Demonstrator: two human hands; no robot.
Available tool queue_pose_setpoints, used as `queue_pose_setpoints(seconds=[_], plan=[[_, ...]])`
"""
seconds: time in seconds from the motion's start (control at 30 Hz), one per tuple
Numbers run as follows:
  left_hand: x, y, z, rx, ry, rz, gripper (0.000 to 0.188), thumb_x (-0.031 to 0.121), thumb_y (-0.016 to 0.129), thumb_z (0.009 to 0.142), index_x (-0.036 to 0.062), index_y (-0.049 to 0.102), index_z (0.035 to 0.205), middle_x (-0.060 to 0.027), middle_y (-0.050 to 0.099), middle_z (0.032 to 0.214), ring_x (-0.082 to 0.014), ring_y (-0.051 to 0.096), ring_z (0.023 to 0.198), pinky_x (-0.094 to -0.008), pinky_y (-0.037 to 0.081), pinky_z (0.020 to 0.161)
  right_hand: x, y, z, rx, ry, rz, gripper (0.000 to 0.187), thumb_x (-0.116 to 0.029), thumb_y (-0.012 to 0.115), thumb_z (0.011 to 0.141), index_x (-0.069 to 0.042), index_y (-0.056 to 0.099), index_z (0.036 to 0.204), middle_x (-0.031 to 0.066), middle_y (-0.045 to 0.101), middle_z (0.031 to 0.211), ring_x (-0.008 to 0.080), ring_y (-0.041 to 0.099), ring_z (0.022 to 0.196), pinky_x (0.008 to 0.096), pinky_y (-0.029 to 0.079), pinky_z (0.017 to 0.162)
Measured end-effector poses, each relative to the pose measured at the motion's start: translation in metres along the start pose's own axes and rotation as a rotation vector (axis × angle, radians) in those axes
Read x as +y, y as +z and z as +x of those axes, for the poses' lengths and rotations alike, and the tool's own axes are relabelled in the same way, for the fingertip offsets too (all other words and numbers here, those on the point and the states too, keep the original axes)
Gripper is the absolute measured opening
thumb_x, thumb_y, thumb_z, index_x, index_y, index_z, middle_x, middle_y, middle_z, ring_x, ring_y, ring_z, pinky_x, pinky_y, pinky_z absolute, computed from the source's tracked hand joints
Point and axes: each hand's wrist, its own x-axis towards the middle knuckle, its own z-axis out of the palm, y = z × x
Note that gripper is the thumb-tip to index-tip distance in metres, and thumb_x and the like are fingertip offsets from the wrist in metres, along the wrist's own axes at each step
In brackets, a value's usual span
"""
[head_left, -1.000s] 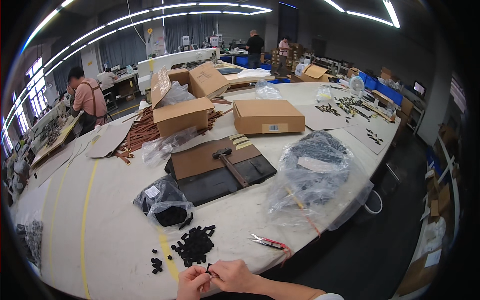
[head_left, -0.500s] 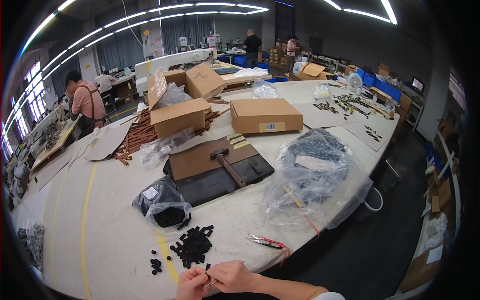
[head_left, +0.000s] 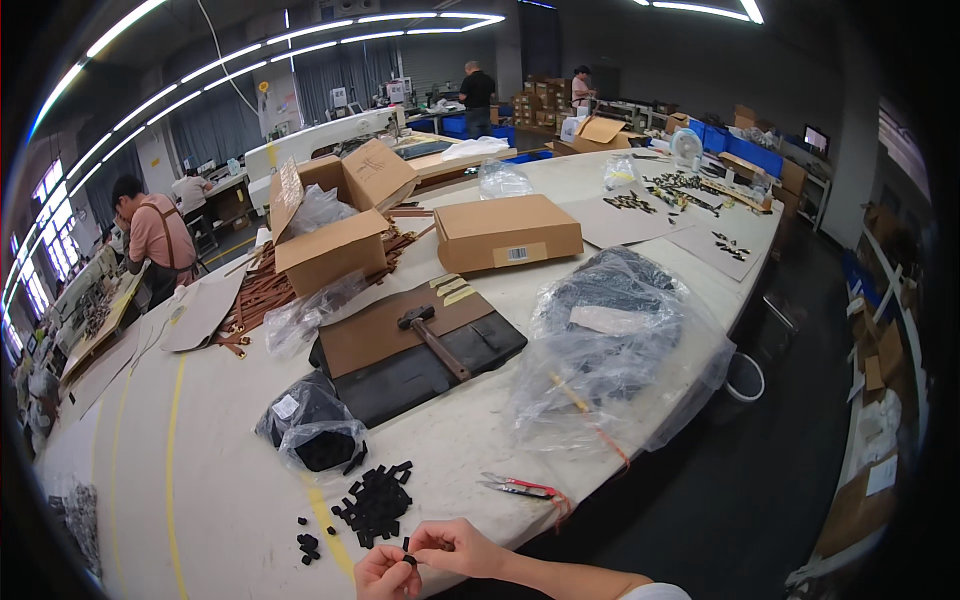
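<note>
At the table's near edge my left hand (head_left: 384,574) pinches a small black block-like piece (head_left: 409,560). The fingertips of my right hand (head_left: 455,548) are closed at the same piece from the right. Its exact kind is too small to tell. Just beyond my fingers lies a pile of similar black pieces (head_left: 375,503), with a smaller group (head_left: 308,548) to its left. Behind the pile, an open clear plastic bag (head_left: 318,425) holds more of them. Red-handled thread snips (head_left: 520,487) rest right of the pile, apart from my hands.
A hammer (head_left: 433,342) lies on a brown sheet over a black slab (head_left: 420,385). A large plastic bag of dark goods (head_left: 620,330) is at the right. Farther back are a closed carton (head_left: 510,228), an open carton (head_left: 335,255) and brown straps (head_left: 255,300). A co-worker (head_left: 160,240) sits at left.
My hands have drawn slightly apart, and the black piece between them shows more plainly. A thin pale thing seen by my fingers earlier no longer shows. The whole view has shifted a little.
</note>
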Motion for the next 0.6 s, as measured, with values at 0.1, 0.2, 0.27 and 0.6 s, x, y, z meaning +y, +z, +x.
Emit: queue_pose_setpoints(seconds=[0.1,0.2,0.27,0.6], plan=[[-0.004,-0.001,-0.001,0.0,-0.002,0.095,0.007,0.0,0.048,0.082,0.002,0.05,0.088,-0.0043,0.053,0.063,-0.0094,0.048,0.048,-0.0171,0.037,0.043,0.002,-0.006,0.004,-0.03,0.075,0.101,0.007,-0.01,0.056,0.078,-0.003,0.054,0.08,-0.0045,0.05,0.068,0.0013,0.041,0.056,0.0165,0.032,0.047],[-0.006,0.004,-0.001,-0.019,-0.029,0.256,0.01,-0.002,0.046,0.082,0.0016,0.05,0.09,-0.0055,0.054,0.066,-0.0103,0.05,0.051,-0.0183,0.039,0.047,-0.008,-0.014,-0.001,-0.055,0.187,0.205,0.008,-0.01,0.057,0.078,-0.004,0.055,0.082,-0.0043,0.05,0.068,0.001,0.04,0.053,0.0158,0.029,0.045],[-0.01,0.008,-0.002,-0.018,-0.006,0.284,0.01,-0.002,0.046,0.081,0.0014,0.049,0.09,-0.0057,0.054,0.068,-0.0102,0.05,0.052,-0.019,0.04,0.048,-0.011,-0.017,-0.004,-0.067,0.221,0.254,0.009,-0.01,0.057,0.077,-0.004,0.055,0.082,-0.0042,0.05,0.068,0.0009,0.038,0.051,0.0156,0.028,0.043],[0.001,0.033,0.011,-0.107,0.002,0.53,0.007,-0.003,0.048,0.08,0.0001,0.05,0.085,-0.0037,0.052,0.065,-0.0087,0.049,0.053,-0.0196,0.041,0.048,0.015,-0.043,-0.014,-0.256,0.107,0.308,0.009,-0.011,0.056,0.075,-0.004,0.053,0.08,-0.0038,0.047,0.065,0.0041,0.036,0.047,0.0199,0.028,0.043]])
